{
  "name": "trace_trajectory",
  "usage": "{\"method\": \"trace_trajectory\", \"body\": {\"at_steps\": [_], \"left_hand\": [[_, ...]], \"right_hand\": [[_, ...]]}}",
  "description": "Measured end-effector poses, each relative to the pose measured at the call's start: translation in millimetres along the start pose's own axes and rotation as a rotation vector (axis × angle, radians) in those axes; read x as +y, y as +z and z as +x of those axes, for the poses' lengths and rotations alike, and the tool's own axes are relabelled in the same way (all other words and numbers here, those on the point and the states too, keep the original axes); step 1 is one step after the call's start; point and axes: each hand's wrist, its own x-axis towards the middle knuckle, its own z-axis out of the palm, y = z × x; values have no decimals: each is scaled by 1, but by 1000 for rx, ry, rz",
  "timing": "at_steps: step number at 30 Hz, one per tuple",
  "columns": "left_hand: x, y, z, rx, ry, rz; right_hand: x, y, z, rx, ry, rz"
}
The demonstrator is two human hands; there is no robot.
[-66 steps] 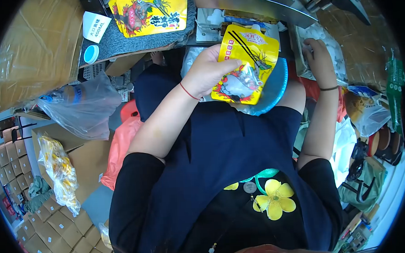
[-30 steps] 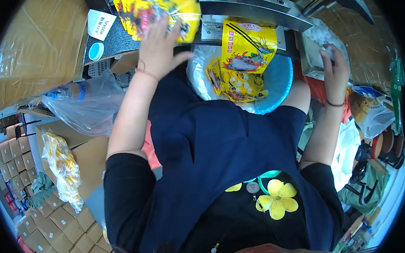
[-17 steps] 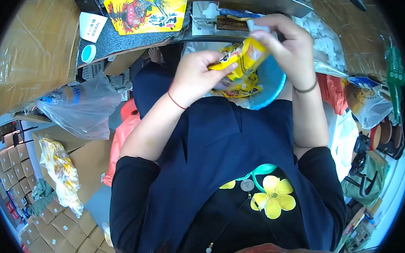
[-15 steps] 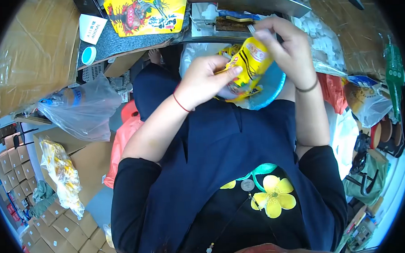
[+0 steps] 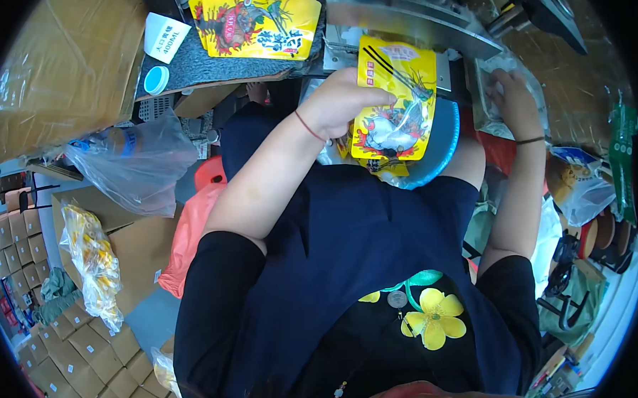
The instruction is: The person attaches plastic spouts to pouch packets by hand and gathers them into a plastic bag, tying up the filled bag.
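Note:
My left hand (image 5: 340, 105) grips a yellow printed stand-up pouch (image 5: 401, 128) by its left edge, thumb on the front. The pouch faces up, with chopsticks and food pictured on it. Below it, a blue-rimmed basin (image 5: 450, 147) on the lap holds more yellow pouches (image 5: 392, 169), partly hidden. My right hand (image 5: 516, 105) reaches to the right into a clear plastic bag (image 5: 486, 106) of small white plastic pieces. Its fingers are bent together around something whitish that is too small to name.
A stack of yellow pouches (image 5: 261, 24) lies on the grey bench mat, beside a white label (image 5: 166, 36) and a round turquoise-and-white lid (image 5: 156, 80). A metal machine plate (image 5: 418, 17) overhangs the bench edge. Cardboard (image 5: 64, 75) stands at left; a clear bag (image 5: 139, 160) hangs below.
My right hand has left the pouch and moved right to the bag of white pieces. My left hand still holds the pouch, now turned flatter with its front showing.

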Motion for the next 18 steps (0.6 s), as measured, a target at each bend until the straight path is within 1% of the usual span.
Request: {"method": "trace_trajectory", "body": {"at_steps": [1,3,4,6,7,8,9,10,12,13,14,16,17,18], "left_hand": [[5,-1,1,-10,-46,-23],[1,-1,1,28,130,71],[-2,-2,0,49,215,116],[16,-34,-8,556,383,874],[28,-49,-12,816,865,1133],[54,-68,-22,844,1166,1581],[59,-77,-32,875,972,1945],[55,-85,-40,707,869,2043],[43,-93,-52,516,752,2075],[36,-95,-58,484,741,2022],[30,-93,-64,448,726,1968],[28,-73,-71,551,604,1232],[25,-63,-71,576,529,865],[16,-56,-67,586,638,1041]], "right_hand": [[4,3,1,-39,6,21],[1,1,1,-116,18,62],[1,2,-1,-13,-15,98],[3,7,-7,188,-78,171],[1,5,-10,202,-52,188],[-1,-2,-13,214,-25,204],[-3,-9,-16,227,2,219],[-12,-16,-19,231,114,350],[-23,-25,-27,234,219,560],[-30,-27,-30,233,279,665],[-39,-31,-30,248,160,594],[-63,-39,-31,280,-71,443],[-80,-35,-28,284,-134,513],[-101,-32,-25,255,-143,515]]}}
